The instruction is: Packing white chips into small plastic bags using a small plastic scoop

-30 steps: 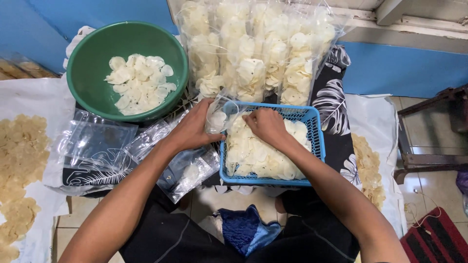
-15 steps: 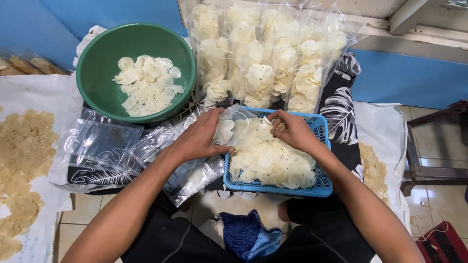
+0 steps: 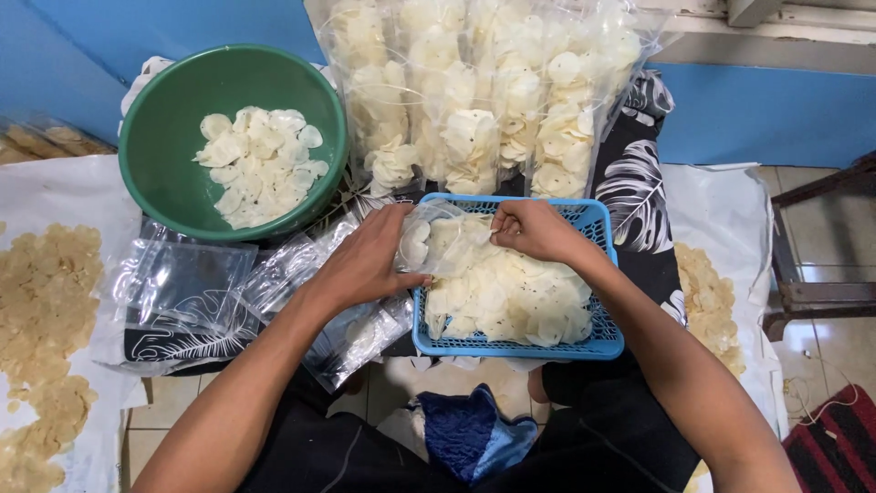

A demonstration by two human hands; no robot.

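My left hand (image 3: pixel 370 258) grips the side of a small clear plastic bag (image 3: pixel 436 239) that holds a few white crackers. My right hand (image 3: pixel 538 230) pinches the bag's mouth on the other side. The bag hangs over a blue plastic basket (image 3: pixel 511 345) heaped with white round crackers (image 3: pixel 506 297). Behind the basket stand several tall clear bags packed with the same crackers (image 3: pixel 474 100).
A green bowl (image 3: pixel 173 155) at the upper left holds more white crackers. Empty clear bags (image 3: pixel 182 292) lie left of the basket. Tan crackers are spread on white sheets at the far left (image 3: pixel 41 319) and right (image 3: pixel 707 301). A blue cloth (image 3: pixel 465 434) lies on my lap.
The view has shifted a little. Both hands have stayed on the small bag above the basket, now lower and closer to the cracker heap.
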